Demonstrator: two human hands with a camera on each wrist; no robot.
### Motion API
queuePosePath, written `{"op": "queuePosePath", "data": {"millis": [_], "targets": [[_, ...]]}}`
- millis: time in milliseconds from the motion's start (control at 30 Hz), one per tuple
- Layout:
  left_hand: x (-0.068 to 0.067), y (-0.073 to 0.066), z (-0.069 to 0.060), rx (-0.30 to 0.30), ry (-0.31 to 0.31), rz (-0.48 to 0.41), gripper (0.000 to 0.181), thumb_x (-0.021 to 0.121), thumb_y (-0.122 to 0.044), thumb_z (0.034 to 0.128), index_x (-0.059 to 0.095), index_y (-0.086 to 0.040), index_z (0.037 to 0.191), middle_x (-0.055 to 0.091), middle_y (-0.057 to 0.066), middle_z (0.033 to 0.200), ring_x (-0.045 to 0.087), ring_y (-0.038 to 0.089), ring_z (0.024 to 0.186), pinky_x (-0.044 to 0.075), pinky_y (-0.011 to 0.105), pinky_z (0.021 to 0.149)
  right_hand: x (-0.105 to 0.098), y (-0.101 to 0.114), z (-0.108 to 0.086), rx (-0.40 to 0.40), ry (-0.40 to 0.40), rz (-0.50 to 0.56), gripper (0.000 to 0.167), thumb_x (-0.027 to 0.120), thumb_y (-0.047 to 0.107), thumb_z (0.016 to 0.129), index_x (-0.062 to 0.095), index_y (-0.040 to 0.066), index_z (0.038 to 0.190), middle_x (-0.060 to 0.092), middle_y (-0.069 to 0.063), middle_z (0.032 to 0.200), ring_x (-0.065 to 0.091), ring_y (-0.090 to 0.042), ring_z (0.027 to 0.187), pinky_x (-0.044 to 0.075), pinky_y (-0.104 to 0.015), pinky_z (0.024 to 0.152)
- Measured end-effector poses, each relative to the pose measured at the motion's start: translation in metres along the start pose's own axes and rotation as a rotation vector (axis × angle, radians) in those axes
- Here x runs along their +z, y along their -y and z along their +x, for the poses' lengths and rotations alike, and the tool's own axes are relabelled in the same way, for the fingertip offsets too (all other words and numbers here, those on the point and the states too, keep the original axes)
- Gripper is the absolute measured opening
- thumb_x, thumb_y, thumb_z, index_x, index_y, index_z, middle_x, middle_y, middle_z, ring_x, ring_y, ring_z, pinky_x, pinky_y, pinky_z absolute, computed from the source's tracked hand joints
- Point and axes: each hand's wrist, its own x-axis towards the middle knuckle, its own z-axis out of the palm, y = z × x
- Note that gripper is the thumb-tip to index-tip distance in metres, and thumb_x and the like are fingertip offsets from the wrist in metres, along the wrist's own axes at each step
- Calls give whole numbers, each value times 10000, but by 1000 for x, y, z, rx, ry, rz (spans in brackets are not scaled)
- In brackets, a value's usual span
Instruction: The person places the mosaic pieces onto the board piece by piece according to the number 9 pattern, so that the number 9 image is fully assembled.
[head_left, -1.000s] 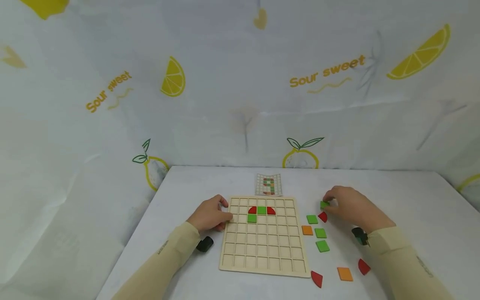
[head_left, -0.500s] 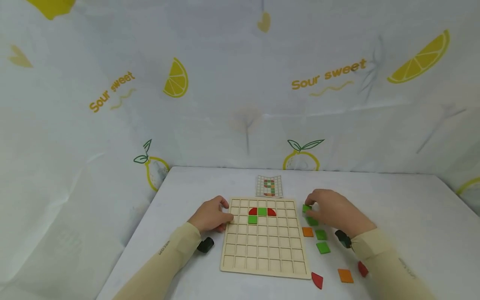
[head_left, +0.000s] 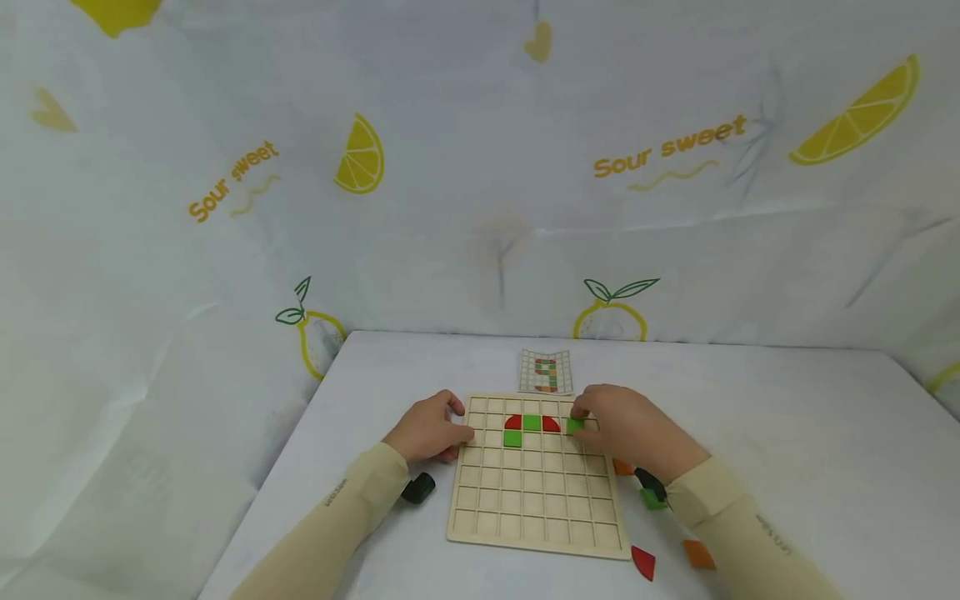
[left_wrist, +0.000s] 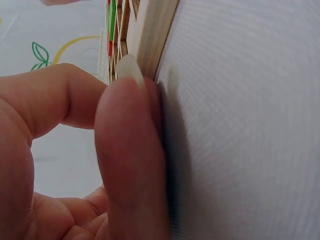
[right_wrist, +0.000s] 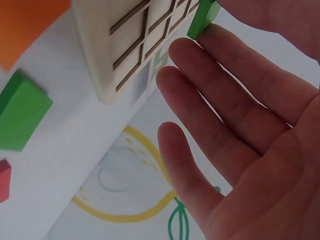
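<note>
In the head view, a pale wooden grid board (head_left: 538,503) lies on the white table. Set into its upper squares are two red quarter-round tiles (head_left: 551,424) with a green square tile (head_left: 532,422) between them, and another green tile (head_left: 512,438) sits below. My left hand (head_left: 426,428) grips the board's left edge, thumb against the rim in the left wrist view. Over the board's upper right, my right hand (head_left: 633,427) pinches a green square tile (head_left: 575,426) between thumb and index finger. The other fingers extend beside it in the right wrist view.
Behind the board lies a small printed pattern card (head_left: 545,372). Right of the board are loose tiles, partly hidden by my right arm: an orange square (head_left: 698,554), a red quarter-round (head_left: 643,562) and a green square (head_left: 652,499). A patterned cloth (head_left: 450,167) hangs behind.
My right hand has carried the green tile leftward from the loose tiles to above the board's right part. My left hand stays at the board's left edge.
</note>
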Motion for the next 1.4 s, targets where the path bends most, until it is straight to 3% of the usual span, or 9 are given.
{"op": "queuePosePath", "data": {"millis": [133,367,733,1400], "targets": [[1,-1,1,3,2,9,373,778,-265,925,595,-123,1217,702,45,765,672,140,588,542,272,637,2,7,-2,-4,-4,3,215,852,256,920,797,163,1106,746,56,1085,664,-148,1004,593,-437,983],[1,0,1,-5,-5,10,372,780,-260,926,595,-123,1219,698,44,756,672,139,583,545,270,635,12,18,0,-102,-36,-51,177,879,260,910,797,170,1039,733,72,1025,666,-121,921,600,-396,895],[-1,0,-1,-13,-9,1,379,782,-259,923,592,-119,1219,704,51,767,668,148,586,538,276,633,24,22,6,-187,-120,-148,170,880,233,900,810,153,1033,717,61,963,639,-118,875,595,-384,863],[0,-1,0,-9,-4,9,370,779,-271,928,594,-121,1211,710,45,774,668,142,584,533,274,639,29,22,3,-215,-139,-159,145,867,182,890,817,142,1020,707,49,936,613,-118,846,586,-373,827]]}}
